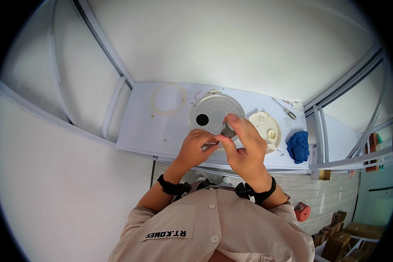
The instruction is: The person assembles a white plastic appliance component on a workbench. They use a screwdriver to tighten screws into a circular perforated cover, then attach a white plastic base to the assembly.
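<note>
Fingers of both hands meet over a small grey rounded part, held just above the near rim of a round pale-grey ribbed plastic lid with a dark hole, which lies on the white table, toward the middle of its near edge. The right hand is closed on the grey part, thumb and forefinger curled around it; the left hand pinches narrowly beside it, fingertips touching the part or something tiny next to it — the view is too small to tell which. Both wrists wear black straps.

Judging by the pose, the step in hand looks like fitting or working the small part while it is held off the lid. The next move would seem to call for steady fingertip pressure and keeping the piece lined up, since it is small and partly hidden by the fingers.

Just right of the lid, touching or nearly so, sits a cream round plastic disc with a small knob. A crumpled blue cloth lies at the table's right near corner. A thin pale ring rests toward the far left, well apart. A small metal piece on a white cord lies near the far right edge.
</note>
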`<state>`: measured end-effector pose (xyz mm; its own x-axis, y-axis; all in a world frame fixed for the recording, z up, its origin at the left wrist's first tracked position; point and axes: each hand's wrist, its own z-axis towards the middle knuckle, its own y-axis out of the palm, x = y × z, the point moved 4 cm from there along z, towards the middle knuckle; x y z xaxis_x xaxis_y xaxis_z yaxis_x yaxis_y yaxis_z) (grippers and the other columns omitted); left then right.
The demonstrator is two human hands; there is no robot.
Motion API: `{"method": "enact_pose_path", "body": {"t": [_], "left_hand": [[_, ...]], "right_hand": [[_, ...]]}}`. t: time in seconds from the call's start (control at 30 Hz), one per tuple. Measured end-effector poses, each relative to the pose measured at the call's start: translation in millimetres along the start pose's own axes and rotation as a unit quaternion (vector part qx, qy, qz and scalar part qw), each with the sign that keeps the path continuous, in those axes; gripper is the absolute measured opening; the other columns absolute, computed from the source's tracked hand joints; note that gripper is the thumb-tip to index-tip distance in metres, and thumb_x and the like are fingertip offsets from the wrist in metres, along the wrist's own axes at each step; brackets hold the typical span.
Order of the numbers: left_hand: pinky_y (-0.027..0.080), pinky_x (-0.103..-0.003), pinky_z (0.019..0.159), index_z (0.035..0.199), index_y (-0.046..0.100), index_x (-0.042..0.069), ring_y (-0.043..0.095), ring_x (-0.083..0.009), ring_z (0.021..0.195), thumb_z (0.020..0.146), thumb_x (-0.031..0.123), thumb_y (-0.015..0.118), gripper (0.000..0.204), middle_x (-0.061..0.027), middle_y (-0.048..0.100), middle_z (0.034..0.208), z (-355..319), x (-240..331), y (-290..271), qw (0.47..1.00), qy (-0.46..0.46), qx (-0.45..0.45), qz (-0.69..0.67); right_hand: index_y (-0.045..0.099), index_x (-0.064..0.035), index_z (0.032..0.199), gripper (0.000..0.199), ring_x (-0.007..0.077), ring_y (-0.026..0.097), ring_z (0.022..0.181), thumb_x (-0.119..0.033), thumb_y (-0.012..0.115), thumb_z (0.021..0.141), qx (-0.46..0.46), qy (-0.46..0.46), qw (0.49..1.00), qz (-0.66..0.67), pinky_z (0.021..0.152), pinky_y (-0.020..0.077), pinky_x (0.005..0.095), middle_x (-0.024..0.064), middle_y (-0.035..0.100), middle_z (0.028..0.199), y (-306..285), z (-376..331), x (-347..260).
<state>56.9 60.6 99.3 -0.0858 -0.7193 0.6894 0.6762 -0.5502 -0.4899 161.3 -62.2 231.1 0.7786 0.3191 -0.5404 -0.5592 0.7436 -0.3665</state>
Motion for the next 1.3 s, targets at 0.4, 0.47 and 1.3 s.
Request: {"method": "enact_pose_path", "body": {"t": [0.4,0.47,1.3], "left_hand": [[0.053,-0.040,0.086,0.096,0.077,0.006,0.071,-0.0273,0.089,0.081,0.010,0.085,0.018,-0.0067,0.077,0.091,2,4,-2,1.000,0.019,0.005,0.000],[0.054,-0.038,0.084,0.095,0.078,0.006,0.071,-0.0266,0.088,0.081,0.008,0.085,0.016,-0.0074,0.077,0.091,0,1,-2,1.000,0.021,0.005,-0.002],[0.039,-0.053,0.117,0.106,0.080,0.011,0.066,-0.0294,0.109,0.092,0.008,0.073,0.017,-0.0055,0.070,0.101,-6,-6,-12,0.990,0.061,0.054,0.111]], "right_hand": [[0.044,0.0056,0.152,0.069,0.0187,0.063,0.095,0.001,0.072,0.088,0.075,0.045,0.988,0.127,0.089,0.0521,0.0315,0.0140,0.064,0.109,-28,15,1],[0.047,0.0060,0.148,0.063,0.0167,0.061,0.091,0.004,0.067,0.088,0.103,0.094,0.980,0.142,0.087,0.0508,0.0297,0.0112,0.060,0.105,-43,12,11],[0.070,-0.0073,0.107,0.034,0.0292,0.070,0.075,-0.016,0.089,0.080,-0.149,0.201,0.966,-0.065,0.068,0.0560,0.0396,0.0061,0.070,0.104,-2,-85,85]]}}
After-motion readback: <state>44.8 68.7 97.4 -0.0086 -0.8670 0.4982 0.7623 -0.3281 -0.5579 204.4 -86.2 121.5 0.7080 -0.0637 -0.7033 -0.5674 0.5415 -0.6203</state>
